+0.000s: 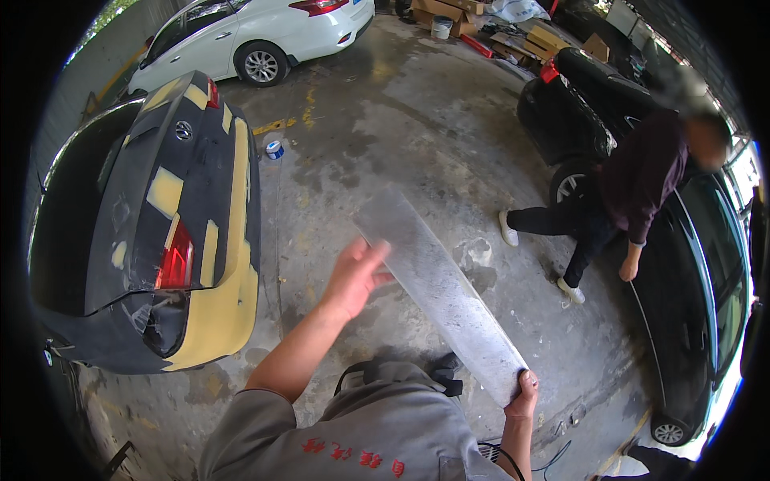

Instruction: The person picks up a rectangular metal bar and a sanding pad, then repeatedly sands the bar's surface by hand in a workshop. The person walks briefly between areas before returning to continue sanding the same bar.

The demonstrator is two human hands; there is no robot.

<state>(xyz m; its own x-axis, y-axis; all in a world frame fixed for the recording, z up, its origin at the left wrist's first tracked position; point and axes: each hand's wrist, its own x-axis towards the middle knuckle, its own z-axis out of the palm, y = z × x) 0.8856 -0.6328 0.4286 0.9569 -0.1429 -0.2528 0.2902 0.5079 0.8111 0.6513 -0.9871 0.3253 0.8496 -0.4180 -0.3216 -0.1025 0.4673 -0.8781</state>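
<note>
A long, thin, flat grey panel (445, 300), with a worn and speckled surface, slants across the view in front of my body. Whether it is metal or plastic, I cannot tell. My right hand (522, 395) grips its near end, thumb on top. Close to the far part of its left edge is my left hand (360, 273), blurred, fingers spread. One of those fingers overlaps the edge, though contact is unclear. To the left stands a dark Volkswagen car (198, 150), its rear patched with yellowish filler on the trunk lid and bumper (225, 330).
A person (643, 162) in a dark top bends beside a black car (668, 300) on the right. Ahead is a white car (264, 36). A small blue-and-white tub (275, 150) rests on the concrete floor (361, 144). Cardboard and scrap (535, 45) lie near a bucket (441, 27).
</note>
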